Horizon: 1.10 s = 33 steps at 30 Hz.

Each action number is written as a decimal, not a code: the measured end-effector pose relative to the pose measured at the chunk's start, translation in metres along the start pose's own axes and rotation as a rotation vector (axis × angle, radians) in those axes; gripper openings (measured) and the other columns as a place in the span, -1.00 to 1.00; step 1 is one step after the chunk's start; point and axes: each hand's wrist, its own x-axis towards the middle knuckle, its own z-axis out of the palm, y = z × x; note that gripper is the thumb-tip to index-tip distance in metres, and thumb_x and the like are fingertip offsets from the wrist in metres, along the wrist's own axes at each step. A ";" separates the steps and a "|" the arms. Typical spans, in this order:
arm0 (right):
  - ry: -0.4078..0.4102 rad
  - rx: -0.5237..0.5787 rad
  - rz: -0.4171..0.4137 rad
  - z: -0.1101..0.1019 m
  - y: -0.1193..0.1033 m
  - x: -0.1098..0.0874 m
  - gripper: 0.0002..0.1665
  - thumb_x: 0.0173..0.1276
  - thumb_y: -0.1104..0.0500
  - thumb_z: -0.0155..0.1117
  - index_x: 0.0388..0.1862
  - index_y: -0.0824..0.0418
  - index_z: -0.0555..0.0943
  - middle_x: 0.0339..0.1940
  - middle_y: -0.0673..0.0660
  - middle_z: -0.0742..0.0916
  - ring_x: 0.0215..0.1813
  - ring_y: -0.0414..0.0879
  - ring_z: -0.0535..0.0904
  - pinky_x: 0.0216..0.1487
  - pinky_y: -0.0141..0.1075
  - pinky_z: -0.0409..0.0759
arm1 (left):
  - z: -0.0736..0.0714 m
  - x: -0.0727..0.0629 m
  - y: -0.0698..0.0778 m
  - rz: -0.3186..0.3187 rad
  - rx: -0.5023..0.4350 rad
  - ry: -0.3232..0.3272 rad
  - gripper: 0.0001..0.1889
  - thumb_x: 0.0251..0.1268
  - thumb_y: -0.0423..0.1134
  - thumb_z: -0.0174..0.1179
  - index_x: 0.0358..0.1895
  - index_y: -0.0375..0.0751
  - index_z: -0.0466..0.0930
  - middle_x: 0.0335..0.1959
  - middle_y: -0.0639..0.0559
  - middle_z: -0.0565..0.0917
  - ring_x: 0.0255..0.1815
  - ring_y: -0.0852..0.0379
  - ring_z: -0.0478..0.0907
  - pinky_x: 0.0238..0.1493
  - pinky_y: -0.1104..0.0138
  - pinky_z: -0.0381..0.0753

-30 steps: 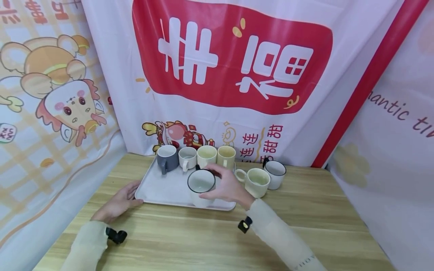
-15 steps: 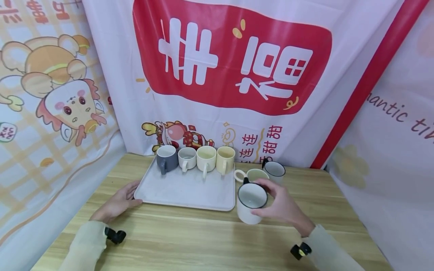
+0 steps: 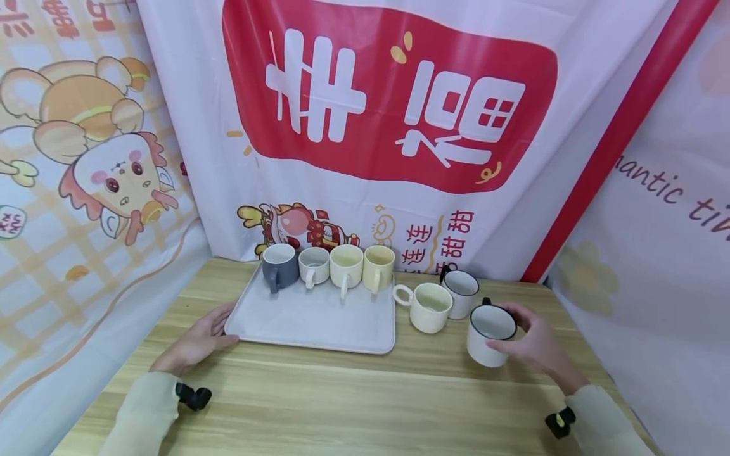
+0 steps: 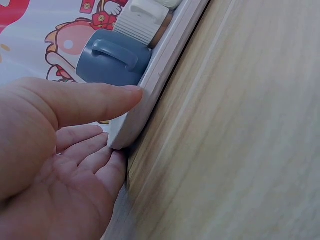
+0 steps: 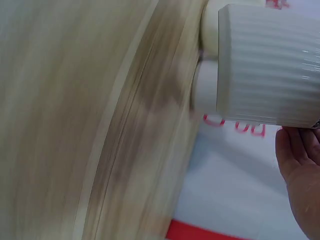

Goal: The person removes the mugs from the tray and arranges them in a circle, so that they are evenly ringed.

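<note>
My right hand grips a white mug with a black rim by its side, right of the tray; the black handle points to the back. In the right wrist view the mug's ribbed wall shows, held off the table. My left hand touches the left front corner of a pale grey tray. Its fingers lie fairly straight at the corner and the thumb extends along the rim, as the left wrist view shows. Along the tray's back stand a dark grey mug, a small whitish mug, a cream mug and a yellow mug.
Right of the tray, on the wooden table, stand a cream mug with a ring handle and, behind it, another black-rimmed white mug. Printed cloth hangs behind the table and at both sides.
My right hand has carried the black-rimmed mug from over the tray's front right to the right, past the cream ring-handled mug. The left hand stays at the tray corner.
</note>
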 end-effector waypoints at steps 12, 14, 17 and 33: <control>0.044 -0.036 0.114 -0.012 0.053 0.039 -0.23 0.15 0.06 0.72 0.28 0.29 0.62 0.10 0.28 0.75 -0.06 -0.56 0.58 -0.01 -0.76 0.55 | -0.002 -0.001 -0.001 -0.018 0.002 0.016 -0.02 0.51 -0.31 0.28 0.72 -0.37 -0.26 0.75 -0.41 -0.16 0.75 -0.45 -0.21 0.72 -0.23 -0.06; 0.061 -0.024 0.129 -0.012 0.057 0.046 -0.26 0.17 0.07 0.71 0.27 0.30 0.63 0.09 0.30 0.75 -0.08 -0.54 0.60 -0.04 -0.75 0.57 | -0.002 0.000 -0.001 -0.025 -0.001 0.020 -0.01 0.51 -0.30 0.28 0.72 -0.37 -0.27 0.76 -0.40 -0.16 0.75 -0.45 -0.22 0.73 -0.24 -0.06; 0.083 -0.022 0.175 -0.011 0.063 0.055 -0.26 0.20 0.01 0.69 0.26 0.30 0.63 0.10 0.29 0.75 -0.12 -0.51 0.60 -0.09 -0.74 0.58 | -0.002 0.000 0.000 -0.031 -0.003 0.025 0.00 0.50 -0.30 0.29 0.72 -0.37 -0.28 0.76 -0.40 -0.17 0.75 -0.45 -0.22 0.73 -0.24 -0.06; 0.060 -0.046 0.235 -0.003 0.084 0.064 -0.22 0.27 -0.08 0.63 0.31 0.31 0.59 0.15 0.31 0.73 -0.13 -0.49 0.56 -0.12 -0.73 0.56 | 0.003 -0.002 0.003 -0.034 -0.023 0.028 -0.01 0.50 -0.35 0.27 0.71 -0.40 -0.28 0.75 -0.42 -0.19 0.75 -0.46 -0.23 0.74 -0.25 -0.07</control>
